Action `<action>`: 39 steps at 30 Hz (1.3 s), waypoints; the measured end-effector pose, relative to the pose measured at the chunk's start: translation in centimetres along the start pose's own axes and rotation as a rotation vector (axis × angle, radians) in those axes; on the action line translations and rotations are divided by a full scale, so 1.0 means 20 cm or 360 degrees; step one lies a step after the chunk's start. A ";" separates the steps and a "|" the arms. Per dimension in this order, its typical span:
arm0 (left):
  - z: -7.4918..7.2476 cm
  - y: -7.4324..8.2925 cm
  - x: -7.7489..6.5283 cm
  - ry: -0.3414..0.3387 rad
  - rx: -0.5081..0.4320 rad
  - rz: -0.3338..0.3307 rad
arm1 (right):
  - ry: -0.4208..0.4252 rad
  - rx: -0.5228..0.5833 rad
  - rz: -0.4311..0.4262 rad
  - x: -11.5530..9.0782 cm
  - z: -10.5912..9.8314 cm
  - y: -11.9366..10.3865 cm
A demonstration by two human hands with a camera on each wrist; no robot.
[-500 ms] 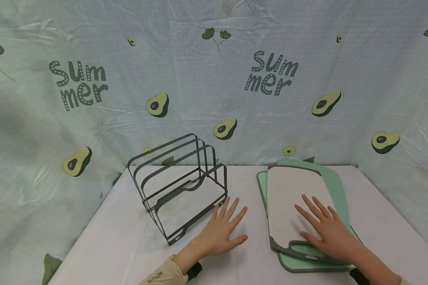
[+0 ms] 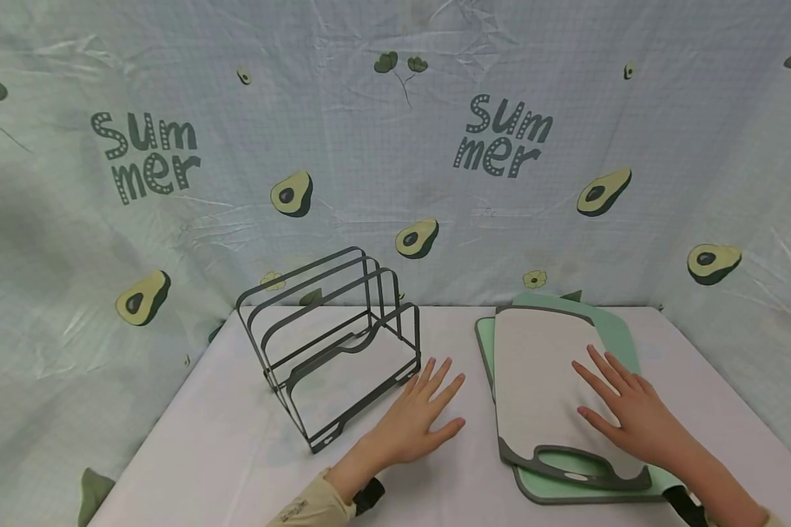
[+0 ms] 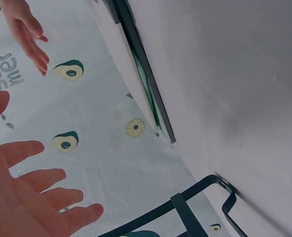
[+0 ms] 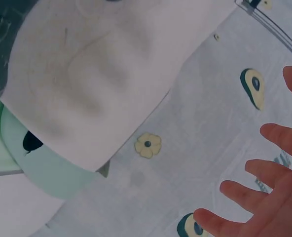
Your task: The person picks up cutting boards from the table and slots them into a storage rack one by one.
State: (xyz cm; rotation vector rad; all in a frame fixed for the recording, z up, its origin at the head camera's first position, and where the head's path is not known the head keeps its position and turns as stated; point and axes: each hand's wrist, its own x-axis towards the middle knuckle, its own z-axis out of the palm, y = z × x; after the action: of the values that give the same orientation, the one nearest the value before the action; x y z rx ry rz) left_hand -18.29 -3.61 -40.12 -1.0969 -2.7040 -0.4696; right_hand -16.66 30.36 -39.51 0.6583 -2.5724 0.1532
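Note:
A black wire rack (image 2: 316,361) with several upright loops stands at the left of the table. My left hand (image 2: 411,424), fingers spread, is near the rack's front right corner and holds nothing. To the right lies a stack of cutting boards. On top is a white cutting board (image 2: 543,380) with a grey rim and a slotted handle. Parts of a mint-green cutting board (image 2: 547,487) and a rounded green board (image 2: 616,329) stick out beneath it. Over the stack's right side hovers my right hand (image 2: 639,413), fingers spread and empty, apart from the boards in the right wrist view.
The table has a pale cover (image 2: 204,439). Behind and beside it hangs a light cloth (image 2: 369,146) printed with avocados and lettering. A strip of table separates the rack from the boards. Dark bands sit on both wrists.
My right hand has moved to the right and slightly up, uncovering more of the white board's handle. My left hand has shifted a little to the right. Rack and boards stay put.

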 end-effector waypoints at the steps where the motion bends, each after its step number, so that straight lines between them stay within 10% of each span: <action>1: 0.00 0.00 0.00 0.0012 -0.0009 0.0002 | 0.0004 0.0011 0.0010 0.00 0.00 0.01; 17: -0.05 0.04 0.05 0.0114 -0.0334 0.0015 | -0.0006 0.0171 0.0146 0.05 -0.06 0.12; 31: -0.04 0.06 0.12 0.0201 -0.1356 -0.0129 | -0.0198 0.0581 0.0296 0.17 -0.04 0.25; 39: -0.04 0.09 0.16 0.0073 -0.2127 -0.0485 | -0.0416 0.0690 0.0481 0.26 -0.02 0.32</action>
State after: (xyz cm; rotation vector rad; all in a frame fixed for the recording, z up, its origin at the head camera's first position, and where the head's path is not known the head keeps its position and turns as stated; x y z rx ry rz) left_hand -19.21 -0.64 -38.17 -0.7423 -2.3047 -2.4731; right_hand -23.60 33.81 -36.66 0.4526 -2.9069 0.7892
